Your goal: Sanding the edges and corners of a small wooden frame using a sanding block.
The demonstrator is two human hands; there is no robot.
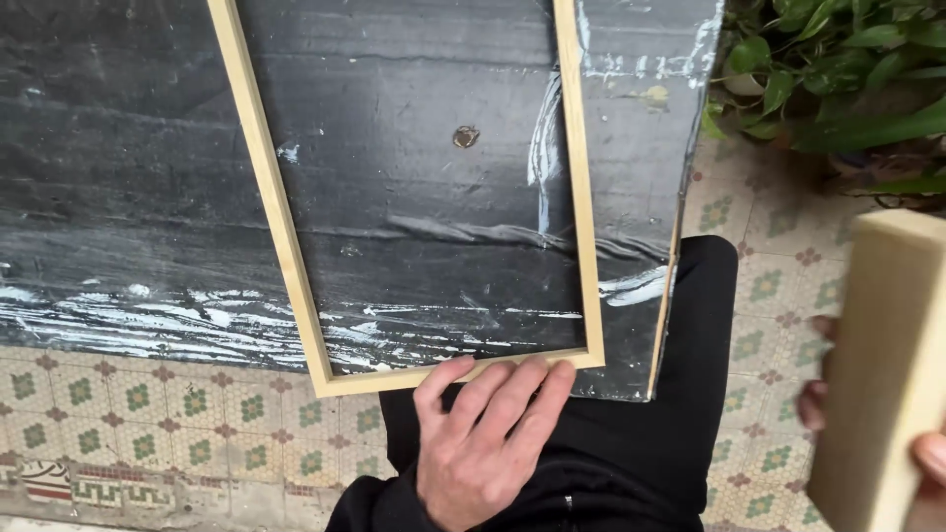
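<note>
Biggest worry I see: the thin wooden frame (296, 246) only sits loose on the black painted board (128, 158), and its near corner hangs right at the board's front edge. The left hand (483, 433) pins just the bottom rail with flat, open fingers, nothing wrapped around it. Any knock on the far side and I reckon the frame pivots under those fingertips or slides off toward the patterned tile floor (148, 404). The board itself looks propped over the person's black-trousered lap (611, 443), so a shifted knee could tip the whole lot.

The right hand (921, 463) is clamped around a chunky pale wood block (882, 365), fingers curled behind it and thumb on the front. It's half out of view, so I can't tell how firm that grip really is. If the block comes down hard on those skinny rails, I'd expect a dent or a popped corner joint.

Position-wise: the frame's bottom rail is touching the left fingertips, the rest stretching away up the board. The block is well off to the right, clear of the frame, below the potted green plant (838, 59).
</note>
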